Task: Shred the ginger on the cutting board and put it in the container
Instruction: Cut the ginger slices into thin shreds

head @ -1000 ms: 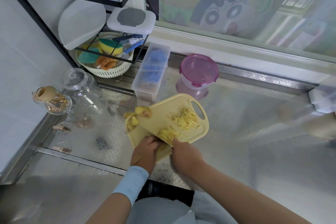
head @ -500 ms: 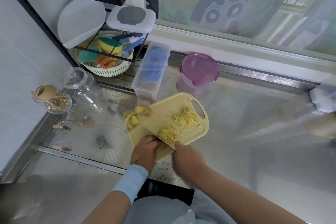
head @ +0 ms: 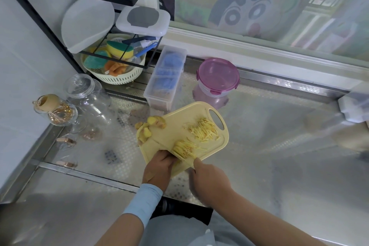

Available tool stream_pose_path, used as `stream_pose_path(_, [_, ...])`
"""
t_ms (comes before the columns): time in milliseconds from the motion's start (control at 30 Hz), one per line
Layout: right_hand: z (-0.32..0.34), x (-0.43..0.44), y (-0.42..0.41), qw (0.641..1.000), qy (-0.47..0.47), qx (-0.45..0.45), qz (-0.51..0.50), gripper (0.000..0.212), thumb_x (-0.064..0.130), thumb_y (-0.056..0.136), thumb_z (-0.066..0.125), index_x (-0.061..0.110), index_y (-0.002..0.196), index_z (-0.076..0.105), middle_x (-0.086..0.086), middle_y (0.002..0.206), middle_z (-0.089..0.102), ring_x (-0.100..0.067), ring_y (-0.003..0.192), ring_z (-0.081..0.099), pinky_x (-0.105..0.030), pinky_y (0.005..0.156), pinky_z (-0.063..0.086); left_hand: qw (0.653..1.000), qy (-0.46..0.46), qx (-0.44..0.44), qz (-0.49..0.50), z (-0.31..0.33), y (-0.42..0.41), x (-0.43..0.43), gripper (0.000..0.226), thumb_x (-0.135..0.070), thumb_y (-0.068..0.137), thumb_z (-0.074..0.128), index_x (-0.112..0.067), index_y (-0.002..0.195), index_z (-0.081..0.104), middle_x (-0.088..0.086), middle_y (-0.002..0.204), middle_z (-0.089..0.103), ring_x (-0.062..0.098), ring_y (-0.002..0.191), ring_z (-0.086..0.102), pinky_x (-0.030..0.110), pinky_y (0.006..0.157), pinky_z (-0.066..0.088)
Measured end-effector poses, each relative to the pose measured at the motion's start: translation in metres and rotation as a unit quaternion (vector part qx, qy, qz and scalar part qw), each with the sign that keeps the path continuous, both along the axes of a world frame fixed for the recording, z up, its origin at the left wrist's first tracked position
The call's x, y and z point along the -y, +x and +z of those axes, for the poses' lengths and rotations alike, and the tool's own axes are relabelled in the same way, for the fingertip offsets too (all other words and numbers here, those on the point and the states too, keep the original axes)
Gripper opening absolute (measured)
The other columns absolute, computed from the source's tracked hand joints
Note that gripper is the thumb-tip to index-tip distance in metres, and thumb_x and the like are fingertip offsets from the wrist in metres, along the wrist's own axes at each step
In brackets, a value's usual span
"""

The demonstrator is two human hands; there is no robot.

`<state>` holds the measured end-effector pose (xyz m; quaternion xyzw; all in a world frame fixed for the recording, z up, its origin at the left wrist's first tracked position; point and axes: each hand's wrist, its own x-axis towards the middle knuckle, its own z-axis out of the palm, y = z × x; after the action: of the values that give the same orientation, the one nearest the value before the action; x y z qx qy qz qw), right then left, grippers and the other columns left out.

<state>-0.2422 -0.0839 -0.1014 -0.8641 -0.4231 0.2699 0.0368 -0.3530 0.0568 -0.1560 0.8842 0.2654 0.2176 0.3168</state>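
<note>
A pale yellow cutting board (head: pixel 175 126) lies on the metal counter. A loose heap of ginger shreds (head: pixel 204 131) sits near the board's handle hole. Uncut ginger chunks (head: pixel 151 126) lie at its left corner. At the near edge my left hand (head: pixel 157 170) curls its fingers onto a small stack of ginger slices (head: pixel 182 149), partly cut into strips. My right hand (head: pixel 209 175) is closed on a knife whose wide yellowish blade (head: pixel 179 164) rests against that stack; the handle is hidden in the fist. A round container with a pink lid (head: pixel 217 76) stands shut behind the board.
A long clear box (head: pixel 165 78) holding blue items stands left of the pink container. Glass jars (head: pixel 85 96) and a cork-stoppered bottle (head: pixel 54 110) stand at the left. A black wire rack (head: pixel 111 60) with a basket of sponges fills the back left corner. A window sill runs behind.
My right hand has drawn slightly toward me and to the right with the knife. The left hand stays on the ginger stack. The board and the shred heap have not moved.
</note>
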Motion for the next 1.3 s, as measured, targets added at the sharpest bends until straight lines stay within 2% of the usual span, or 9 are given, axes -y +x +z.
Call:
stream_pose_path(133, [-0.001, -0.001, 0.0, 1.0, -0.01, -0.002, 0.003, 0.013, 0.018, 0.099, 0.042, 0.019, 0.113, 0.041, -0.005, 0.079, 0.06, -0.027, 0.066, 0.059, -0.038, 0.058, 0.048, 1.0, 0.019, 0.004, -0.001, 0.004, 0.0, 0.0, 0.022, -0.016, 0.083, 0.053, -0.011, 0.087, 0.073, -0.008, 0.1, 0.051, 0.013, 0.09, 0.049, 0.004, 0.079, 0.029])
stream_pose_path(367, [-0.001, -0.024, 0.002, 1.0, -0.024, -0.009, 0.011, 0.01, 0.014, 0.095, 0.041, 0.018, 0.104, 0.042, -0.004, 0.084, 0.055, -0.03, 0.071, 0.054, -0.036, 0.061, 0.043, 0.996, -0.053, -0.069, 0.018, -0.001, -0.002, -0.001, 0.023, -0.012, 0.089, 0.055, -0.024, 0.094, 0.074, -0.009, 0.098, 0.062, -0.02, 0.096, 0.042, 0.0, 0.078, 0.031])
stream_pose_path(500, [-0.001, -0.03, 0.002, 0.999, -0.028, -0.016, 0.007, 0.015, 0.011, 0.093, 0.044, 0.018, 0.105, 0.041, -0.005, 0.083, 0.057, -0.029, 0.069, 0.056, -0.039, 0.061, 0.052, 0.996, -0.017, -0.091, 0.017, -0.001, -0.002, -0.003, 0.025, -0.011, 0.085, 0.053, -0.02, 0.093, 0.075, -0.013, 0.096, 0.064, -0.008, 0.096, 0.047, 0.009, 0.077, 0.036])
stream_pose_path(600, [-0.002, -0.022, 0.001, 1.0, -0.006, -0.012, 0.006, 0.016, 0.012, 0.093, 0.043, 0.019, 0.107, 0.04, -0.003, 0.082, 0.058, -0.027, 0.069, 0.058, -0.041, 0.061, 0.053, 0.995, -0.075, -0.056, 0.03, 0.003, -0.003, -0.001, 0.024, -0.011, 0.09, 0.058, -0.03, 0.091, 0.072, -0.028, 0.096, 0.055, -0.018, 0.096, 0.047, 0.002, 0.078, 0.033])
stream_pose_path(700, [-0.002, -0.009, 0.0, 1.0, 0.003, 0.001, 0.015, 0.012, 0.02, 0.1, 0.04, 0.018, 0.112, 0.04, 0.0, 0.076, 0.052, -0.025, 0.064, 0.052, -0.036, 0.057, 0.042, 0.996, -0.067, -0.051, 0.032, 0.003, -0.002, 0.0, 0.019, -0.01, 0.086, 0.06, -0.02, 0.09, 0.076, -0.013, 0.095, 0.061, -0.01, 0.09, 0.046, 0.0, 0.08, 0.031])
stream_pose_path(867, [-0.002, 0.0, 0.0, 1.0, 0.011, 0.0, 0.006, 0.019, 0.025, 0.102, 0.04, 0.021, 0.12, 0.04, 0.0, 0.078, 0.057, -0.024, 0.063, 0.052, -0.036, 0.057, 0.041, 0.999, 0.018, -0.031, 0.018, 0.004, -0.002, 0.0, 0.026, -0.022, 0.084, 0.053, -0.013, 0.086, 0.077, -0.002, 0.095, 0.065, 0.006, 0.092, 0.049, -0.005, 0.086, 0.024])
stream_pose_path(1033, [-0.001, -0.017, 0.0, 1.0, -0.014, -0.009, 0.013, 0.013, 0.019, 0.099, 0.042, 0.018, 0.112, 0.044, -0.004, 0.087, 0.058, -0.028, 0.074, 0.057, -0.035, 0.063, 0.041, 0.995, -0.055, -0.073, 0.041, 0.002, -0.003, -0.002, 0.025, -0.004, 0.087, 0.066, -0.027, 0.089, 0.074, -0.022, 0.097, 0.06, -0.015, 0.093, 0.047, 0.0, 0.08, 0.031])
stream_pose_path(1167, [0.002, -0.035, 0.001, 1.0, -0.024, -0.011, 0.01, 0.014, 0.012, 0.096, 0.044, 0.015, 0.11, 0.046, -0.008, 0.092, 0.062, -0.028, 0.069, 0.05, -0.035, 0.06, 0.043, 0.992, -0.002, -0.124, 0.003, 0.005, -0.003, -0.003, 0.029, 0.009, 0.075, 0.071, -0.014, 0.092, 0.076, 0.005, 0.096, 0.069, 0.021, 0.089, 0.063, 0.024, 0.073, 0.038])
stream_pose_path(1300, [0.001, -0.032, 0.001, 1.0, -0.016, -0.014, 0.008, 0.01, 0.015, 0.097, 0.043, 0.017, 0.107, 0.043, -0.005, 0.085, 0.058, -0.029, 0.068, 0.052, -0.036, 0.059, 0.044, 0.991, 0.004, -0.133, -0.002, 0.005, -0.003, -0.003, 0.029, 0.009, 0.074, 0.072, -0.012, 0.093, 0.076, 0.007, 0.097, 0.069, 0.026, 0.089, 0.064, 0.026, 0.074, 0.04])
